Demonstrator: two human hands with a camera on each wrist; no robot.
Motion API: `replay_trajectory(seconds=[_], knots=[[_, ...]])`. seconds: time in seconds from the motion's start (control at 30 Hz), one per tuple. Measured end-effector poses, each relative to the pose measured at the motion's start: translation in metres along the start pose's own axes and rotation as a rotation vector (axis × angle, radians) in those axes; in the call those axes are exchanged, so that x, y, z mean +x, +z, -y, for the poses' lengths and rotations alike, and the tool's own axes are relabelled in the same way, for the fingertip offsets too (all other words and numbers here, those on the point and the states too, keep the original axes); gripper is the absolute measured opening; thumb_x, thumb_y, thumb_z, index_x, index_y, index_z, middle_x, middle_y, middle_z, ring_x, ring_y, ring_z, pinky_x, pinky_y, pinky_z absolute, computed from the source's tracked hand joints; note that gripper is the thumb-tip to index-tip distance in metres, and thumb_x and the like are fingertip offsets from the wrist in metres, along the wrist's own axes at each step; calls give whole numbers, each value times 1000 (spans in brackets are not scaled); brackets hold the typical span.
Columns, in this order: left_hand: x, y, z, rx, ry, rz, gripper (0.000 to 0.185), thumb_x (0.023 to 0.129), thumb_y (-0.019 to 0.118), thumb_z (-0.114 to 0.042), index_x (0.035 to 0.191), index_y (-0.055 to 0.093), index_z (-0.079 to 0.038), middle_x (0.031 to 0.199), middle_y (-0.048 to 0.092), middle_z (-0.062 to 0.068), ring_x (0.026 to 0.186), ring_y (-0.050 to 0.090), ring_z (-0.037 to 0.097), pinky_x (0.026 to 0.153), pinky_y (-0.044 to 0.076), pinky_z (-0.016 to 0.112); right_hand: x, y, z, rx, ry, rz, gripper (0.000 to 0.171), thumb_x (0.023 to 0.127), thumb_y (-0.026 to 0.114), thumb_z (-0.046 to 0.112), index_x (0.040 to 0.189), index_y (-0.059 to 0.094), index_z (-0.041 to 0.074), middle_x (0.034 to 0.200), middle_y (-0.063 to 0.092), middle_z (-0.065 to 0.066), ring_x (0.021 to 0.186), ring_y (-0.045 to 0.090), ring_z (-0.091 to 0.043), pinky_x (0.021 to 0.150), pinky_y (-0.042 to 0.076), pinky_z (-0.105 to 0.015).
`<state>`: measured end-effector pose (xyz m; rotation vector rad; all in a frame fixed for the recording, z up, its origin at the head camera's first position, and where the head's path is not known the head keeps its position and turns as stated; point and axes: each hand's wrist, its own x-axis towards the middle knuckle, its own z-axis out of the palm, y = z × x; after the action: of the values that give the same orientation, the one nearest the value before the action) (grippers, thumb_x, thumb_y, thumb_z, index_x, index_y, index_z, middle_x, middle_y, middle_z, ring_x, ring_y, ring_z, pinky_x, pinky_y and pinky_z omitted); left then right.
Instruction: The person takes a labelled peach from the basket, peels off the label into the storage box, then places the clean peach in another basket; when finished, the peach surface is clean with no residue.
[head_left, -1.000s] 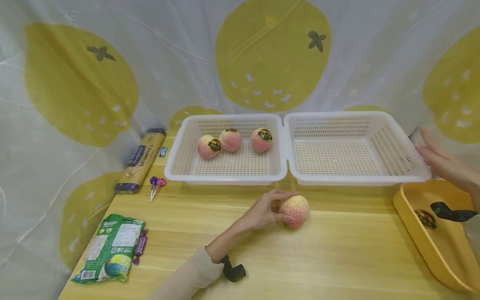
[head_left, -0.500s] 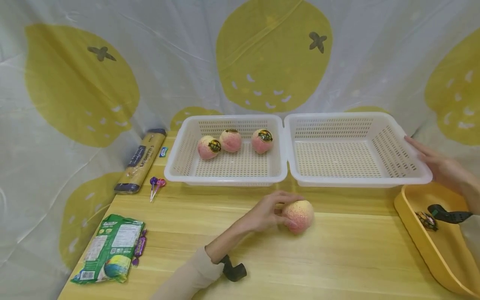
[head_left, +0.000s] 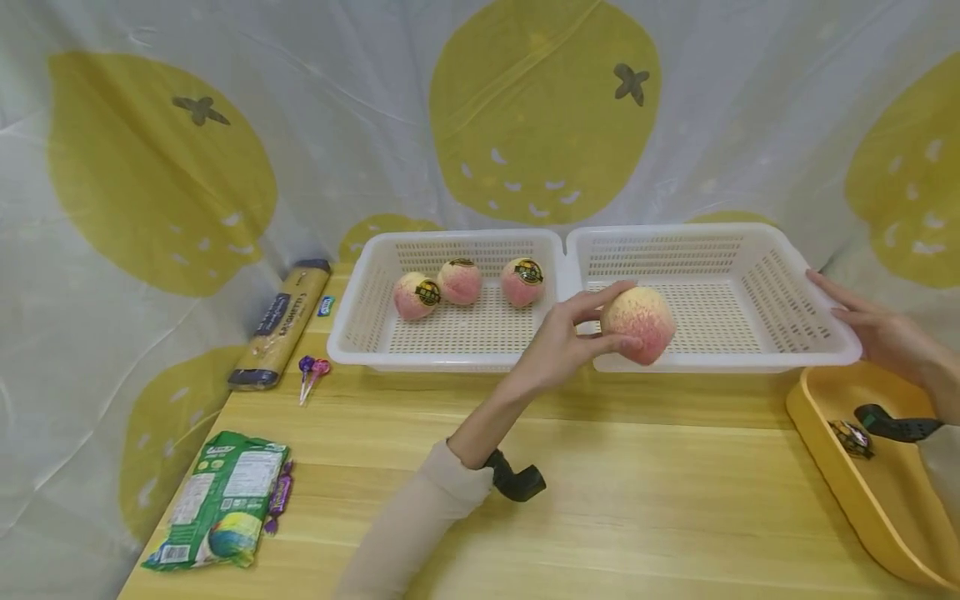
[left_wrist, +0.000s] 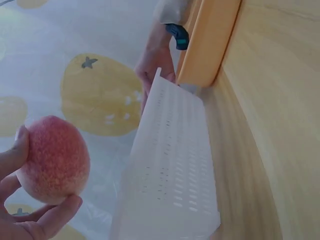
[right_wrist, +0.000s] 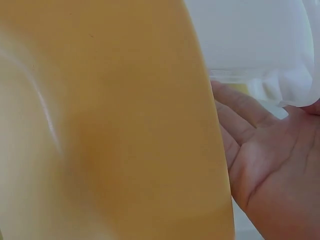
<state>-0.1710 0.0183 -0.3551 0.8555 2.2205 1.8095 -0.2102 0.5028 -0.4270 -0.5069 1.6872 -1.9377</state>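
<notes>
In the head view my left hand [head_left: 555, 346] grips a pink and yellow peach [head_left: 640, 325], thumb on one side and fingers on the other. The peach is raised over the front rim of the right white basket [head_left: 712, 362]. In the left wrist view the peach [left_wrist: 55, 160] sits between thumb and fingertips, beside the basket's perforated wall [left_wrist: 175, 150]. My right hand [head_left: 892, 337] rests at that basket's right end, fingers extended. From the right wrist its palm [right_wrist: 280, 160] shows close beneath the white rim, with fingertips partly hidden behind an orange tray [right_wrist: 125, 125].
The left white basket [head_left: 450, 359] has three peaches [head_left: 460, 282] in it. An orange tray [head_left: 832, 467] with a dark wrapped item [head_left: 851, 437] stands at right. Spaghetti [head_left: 281, 325], lollipops [head_left: 311, 375], a green bag [head_left: 221, 500] and a purple candy [head_left: 279, 497] lie left.
My left hand has lifted the peach off the table, up and to the right, to the right basket's front rim. My right hand has moved in against the basket's right end.
</notes>
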Motion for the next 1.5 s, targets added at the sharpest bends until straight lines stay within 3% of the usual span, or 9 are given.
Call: replay_trajectory(seconds=[0.13, 0.27, 0.57, 0.67, 0.77, 0.83, 1.07, 1.2, 1.5], knots=[[20, 11, 5, 80, -30, -151, 64, 91, 80, -10, 150, 56, -15, 141, 59, 15, 123, 62, 24, 92, 58, 21, 0, 2, 0, -23, 12, -22, 65, 112, 12, 3, 165, -9, 34, 146, 53, 29, 121, 65, -3, 84, 61, -31], [34, 25, 16, 210, -57, -202, 61, 92, 79, -10, 148, 56, -12, 127, 59, 18, 109, 54, 17, 86, 50, 16, 1, 3, 0, -43, 18, -25, 65, 112, 12, 4, 165, -10, 34, 145, 53, 30, 120, 66, -3, 84, 61, -31], [53, 42, 29, 340, -161, -97, 62, 90, 79, -8, 149, 57, -10, 139, 64, 14, 124, 58, 20, 96, 47, 25, 0, -2, 2, -170, 44, -92, 66, 113, 15, 5, 165, -6, 38, 137, 53, 36, 115, 63, 5, 80, 57, -23], [58, 47, 30, 342, -172, -42, 63, 89, 79, -6, 148, 58, -11, 140, 66, 12, 89, 60, 11, 74, 44, 16, -1, -2, 2, -193, 55, -103, 66, 113, 16, 5, 165, -6, 39, 136, 52, 37, 114, 63, 6, 79, 56, -23], [63, 53, 33, 318, -198, 16, 62, 92, 77, -6, 150, 55, -11, 125, 72, 17, 53, 38, 5, 50, 30, 14, 0, -1, 1, -274, 83, -148, 65, 113, 18, 7, 165, -6, 38, 136, 51, 39, 112, 64, 6, 79, 57, -24], [67, 56, 35, 307, -224, 36, 61, 93, 76, -7, 150, 54, -11, 129, 72, 15, 43, 25, 5, 42, 25, 15, -1, 0, 1, -351, 108, -190, 64, 113, 20, 9, 165, -5, 38, 134, 49, 41, 110, 63, 8, 78, 56, -23], [78, 63, 42, 368, -393, 27, 60, 89, 83, -18, 145, 61, -17, 148, 61, 0, 46, 19, 8, 43, 23, 19, -4, 2, -1, -323, 101, -218, 64, 113, 21, 8, 166, -2, 37, 133, 52, 39, 109, 64, 7, 77, 56, -22], [80, 64, 42, 442, -468, 42, 62, 90, 83, -26, 147, 60, -21, 151, 58, -4, 61, 37, 6, 56, 33, 19, -4, 4, 0, -437, 138, -254, 63, 114, 22, 12, 166, -4, 36, 132, 46, 43, 110, 61, 11, 78, 55, -21], [83, 64, 41, 504, -504, 104, 60, 96, 75, -27, 152, 53, -21, 155, 53, -4, 50, 23, 6, 48, 28, 18, -2, 1, 1, -394, 120, -200, 63, 114, 20, 11, 165, -5, 39, 135, 48, 42, 110, 62, 9, 77, 56, -23]])
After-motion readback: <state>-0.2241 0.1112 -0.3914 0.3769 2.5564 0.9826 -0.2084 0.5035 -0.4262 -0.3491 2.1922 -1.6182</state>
